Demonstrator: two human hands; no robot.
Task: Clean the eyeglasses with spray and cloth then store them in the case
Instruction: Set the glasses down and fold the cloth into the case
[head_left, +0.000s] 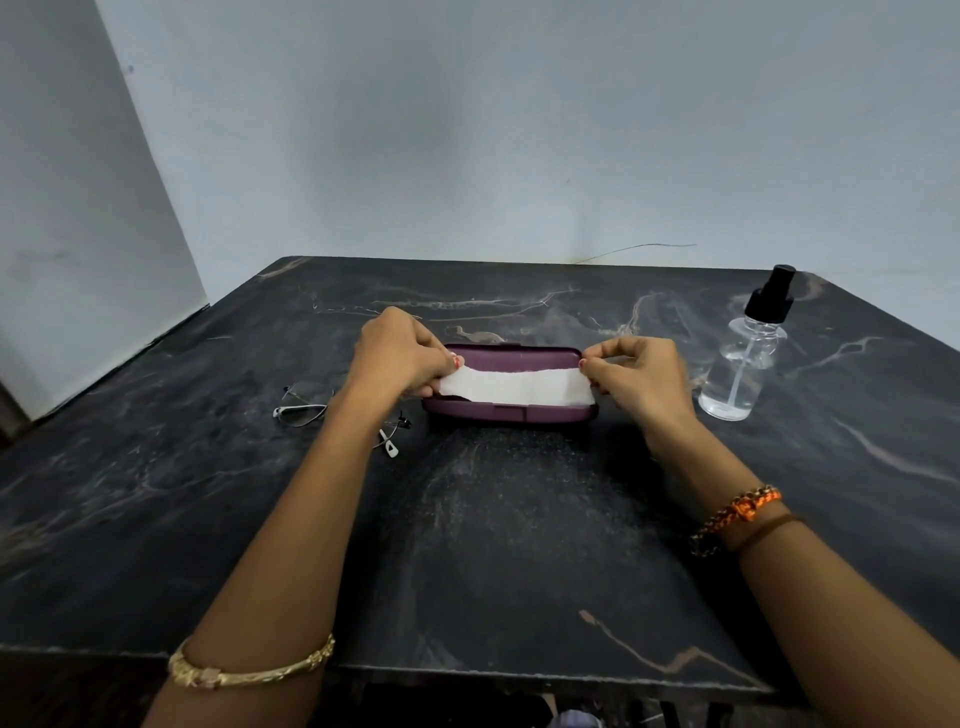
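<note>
Eyeglasses (332, 410) lie on the dark marbled table (519, 519) just left of the case (511, 410), lenses flat, with our left forearm crossing over their right half so that only the left lens and a white temple tip show clearly. We can read no brand, label or writing on them, nor on anything else in view.

Left of the case's near corner, our left hand (400, 353) is curled knuckles-up, its thumb and fingertips pinching the left end of the white cloth (519, 387). A gold bangle (249, 670) sits far down that forearm, toward us from the case.

The case is purple, long and low, lying crosswise at the middle of the table; its dark rim shows behind the cloth and its front wall below it. We cannot tell whether the lid is up. The cloth is a folded strip stretched taut over the case from end to end, with fold creases across it.

At the case's right end, our right hand (636, 376) mirrors the left, fingers bent, thumb and forefinger nipping the cloth's right end. An orange braided band (737, 512) and a brown thread circle that wrist.

Right of the case, well apart from it, a clear spray bottle (743, 364) with a black pump top stands upright, part filled with clear liquid.
</note>
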